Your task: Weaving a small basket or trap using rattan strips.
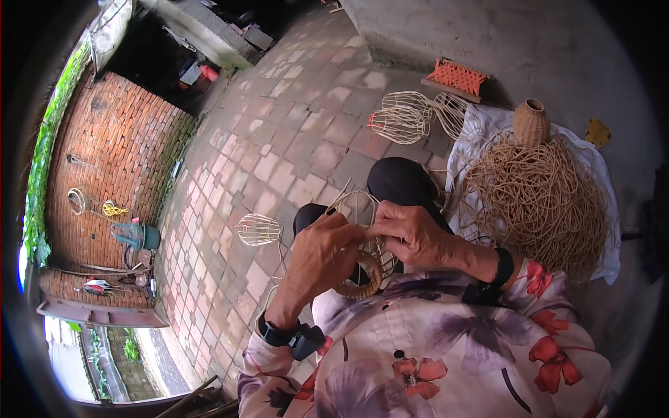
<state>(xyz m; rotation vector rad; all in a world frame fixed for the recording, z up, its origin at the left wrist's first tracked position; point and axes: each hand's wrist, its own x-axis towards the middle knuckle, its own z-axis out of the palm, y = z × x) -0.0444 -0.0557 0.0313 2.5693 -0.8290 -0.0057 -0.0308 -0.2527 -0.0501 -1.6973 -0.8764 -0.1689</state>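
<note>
Right at the near edge, a floral sleeve (pixel 432 348) is filling the bottom of the view, and both forearms are rising out of it with black wrist bands. The left hand (pixel 324 254) and the right hand (pixel 411 233) are working close together, fingers pinching onto a small wire frame (pixel 366 223) held over the lap. That frame is showing thin pale ribs curving up like a cage, and along its lower rim a thick band of tan woven cord (pixel 362 287) is already running round it. The hands are covering much of its middle, so the upper weave is staying hidden.

Just left of the hands, another bare wire frame (pixel 258 230) is lying on the brick paving (pixel 279 146). Moving right, a big tangled heap of tan cord (pixel 540 202) is sitting on a white cloth (pixel 481 129), near the right elbow. Behind the heap, a finished woven vase (pixel 532 122) is standing upright. Farther out, a cluster of empty wire frames (pixel 411 115) is lying on the bricks, and beyond them an orange woven block (pixel 456 75) is resting by the concrete wall (pixel 488 35). Far left, a curved brick wall (pixel 111 153) is closing the yard.
</note>
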